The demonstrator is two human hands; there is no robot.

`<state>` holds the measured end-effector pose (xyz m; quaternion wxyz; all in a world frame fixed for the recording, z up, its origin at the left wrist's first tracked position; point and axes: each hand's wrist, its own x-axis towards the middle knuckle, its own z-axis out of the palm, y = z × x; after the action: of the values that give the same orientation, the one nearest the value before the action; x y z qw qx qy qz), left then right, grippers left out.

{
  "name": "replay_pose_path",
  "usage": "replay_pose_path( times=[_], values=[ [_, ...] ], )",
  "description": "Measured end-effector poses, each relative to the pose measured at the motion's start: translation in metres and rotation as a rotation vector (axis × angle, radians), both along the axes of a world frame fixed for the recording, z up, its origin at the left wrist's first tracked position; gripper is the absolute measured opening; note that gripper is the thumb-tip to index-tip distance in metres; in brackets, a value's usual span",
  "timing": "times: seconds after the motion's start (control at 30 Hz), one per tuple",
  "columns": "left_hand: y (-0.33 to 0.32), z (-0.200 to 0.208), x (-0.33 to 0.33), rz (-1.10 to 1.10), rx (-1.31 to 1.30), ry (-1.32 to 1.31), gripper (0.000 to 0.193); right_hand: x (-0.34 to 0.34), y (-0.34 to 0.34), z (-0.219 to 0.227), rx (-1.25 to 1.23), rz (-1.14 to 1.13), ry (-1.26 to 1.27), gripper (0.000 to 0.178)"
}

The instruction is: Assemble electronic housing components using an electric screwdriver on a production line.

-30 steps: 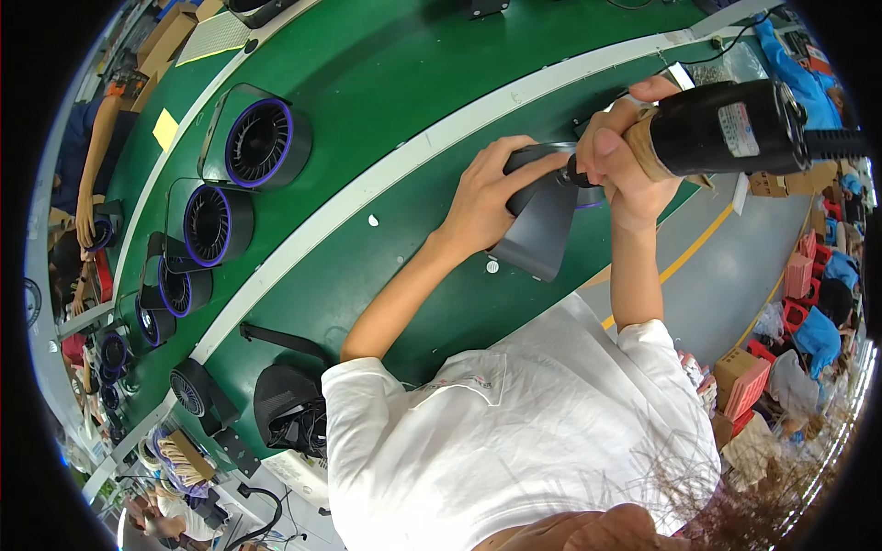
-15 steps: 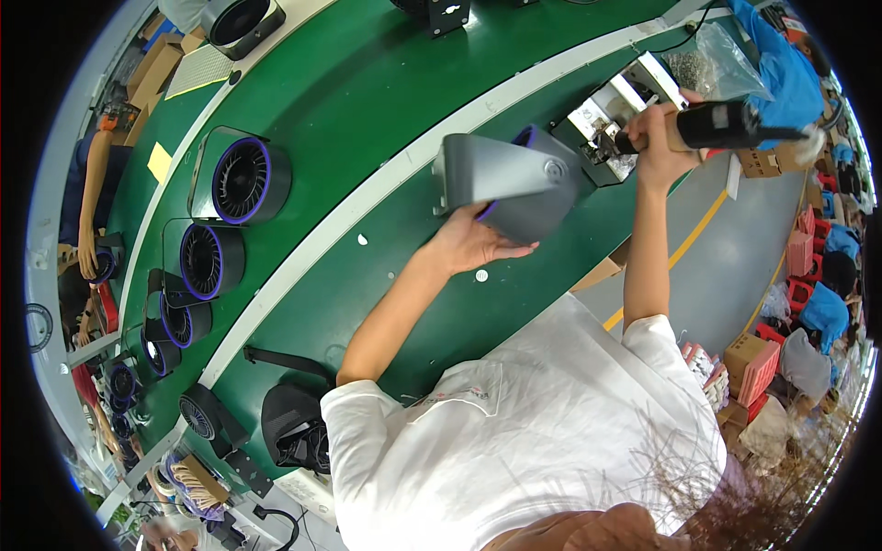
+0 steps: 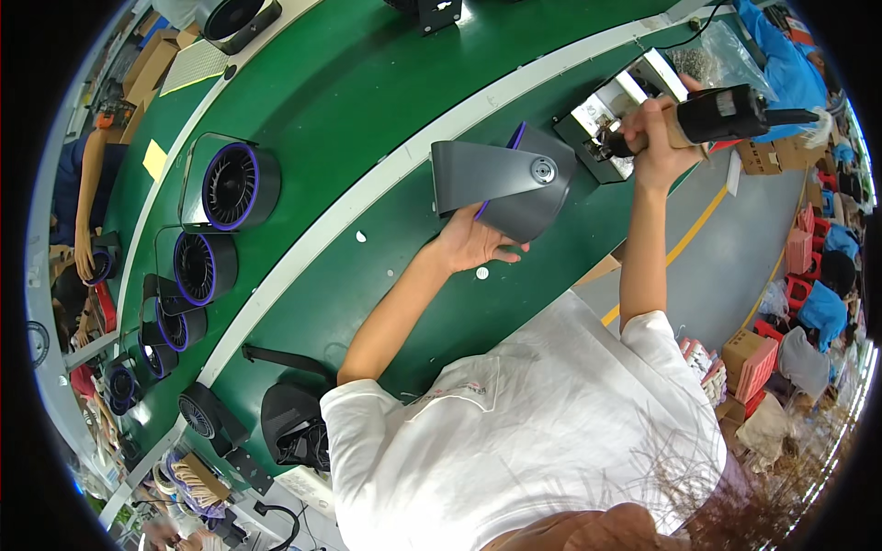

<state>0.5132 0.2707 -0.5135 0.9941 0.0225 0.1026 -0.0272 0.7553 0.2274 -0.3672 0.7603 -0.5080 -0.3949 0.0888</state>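
Observation:
My left hand [image 3: 470, 242] grips a dark grey fan [image 3: 544, 209] with a purple rim, from its near left side. A flat grey bracket [image 3: 482, 174] wraps the fan, and a round pivot [image 3: 543, 170] shows on it. Some of my left fingers are hidden behind the bracket. My right hand [image 3: 663, 151] is wrapped round a black and tan electric screwdriver [image 3: 721, 118] that points left. Its dark tip reaches over an open metal parts box [image 3: 588, 112] with white compartments and small metal pieces. Whether the tip touches a piece, I cannot tell.
Several purple-rimmed fans [image 3: 241, 185] stand in a row on the green conveyor [image 3: 322, 129] at left. A white rail [image 3: 367, 188] divides it from my bench. A black bag [image 3: 292, 418] lies near my left elbow. A clear plastic bag [image 3: 730, 64] sits beyond the parts box.
The held fan has turned slightly and its pivot has moved a little left. My screwdriver's tip has shifted slightly left over the box. The fans on the conveyor have moved slightly left.

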Motion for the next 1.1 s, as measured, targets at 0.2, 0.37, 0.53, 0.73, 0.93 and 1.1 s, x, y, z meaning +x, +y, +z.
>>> replay_pose_path(
  times=[0.2,0.37,0.53,0.73,0.93,1.1],
  values=[
    [0.001,0.008,0.004,0.008,0.052,0.002,0.073,0.011,-0.001,-0.02,0.019,-0.076,-0.113,0.038],
    [0.0,0.006,0.004,-0.003,0.104,0.022,0.072,0.004,-0.004,-0.037,-0.011,-0.121,-0.139,0.038],
    [0.001,0.002,0.002,0.016,0.09,-0.002,0.072,-0.004,0.004,-0.018,-0.065,0.012,-0.006,0.04],
    [0.0,0.001,0.0,0.004,0.095,0.017,0.072,-0.04,0.001,0.054,0.036,0.226,0.048,0.045],
    [0.001,0.002,0.001,-0.002,0.137,0.042,0.072,-0.071,0.009,0.063,0.08,0.371,-0.019,0.046],
    [0.0,0.007,0.001,0.005,0.083,-0.009,0.068,-0.078,0.014,0.055,0.094,0.345,0.017,0.042]
  ],
)
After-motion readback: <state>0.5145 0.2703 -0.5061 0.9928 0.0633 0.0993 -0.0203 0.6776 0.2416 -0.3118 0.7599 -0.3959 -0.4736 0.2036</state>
